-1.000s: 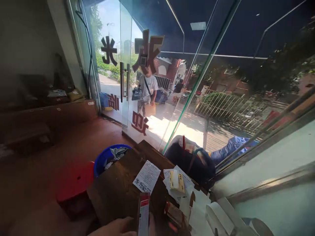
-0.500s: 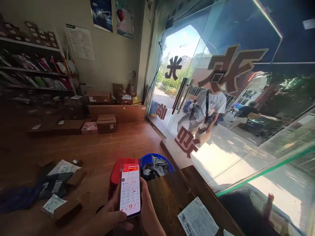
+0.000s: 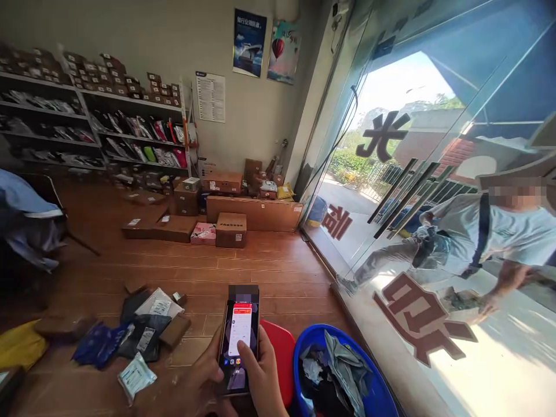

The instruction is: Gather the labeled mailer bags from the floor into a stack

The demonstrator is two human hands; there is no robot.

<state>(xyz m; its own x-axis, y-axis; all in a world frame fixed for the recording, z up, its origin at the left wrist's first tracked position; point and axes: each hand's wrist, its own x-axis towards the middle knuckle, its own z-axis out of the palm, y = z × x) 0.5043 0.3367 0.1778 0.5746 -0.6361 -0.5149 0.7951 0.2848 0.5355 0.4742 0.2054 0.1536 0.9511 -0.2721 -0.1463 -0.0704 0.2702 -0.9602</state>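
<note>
A smartphone (image 3: 235, 384) is held upright in front of me, its screen showing a shrunken red-and-white app page above a row of icons. My left hand (image 3: 200, 366) is closed around its left side and lower back, slightly blurred. On the other side, my right hand (image 3: 266, 376) grips the right edge, its thumb touching the screen. Behind the phone a red stool or seat (image 3: 278, 353) shows in part. Close to my right hand stands a blue bin (image 3: 377, 376) with grey and dark plastic bags inside.
Parcels lie on the wooden floor, among them a blue bag (image 3: 99, 344) and a white packet (image 3: 136, 375). Cardboard boxes (image 3: 231, 230) line the wall by loaded shelves (image 3: 134, 98). A glass door (image 3: 391, 243) is at right, a person (image 3: 508, 231) behind it.
My view has swung left and toward the floor; the wooden table has left the picture. On the phone, the full-screen page has shrunk, and my right thumb is now on the screen.
</note>
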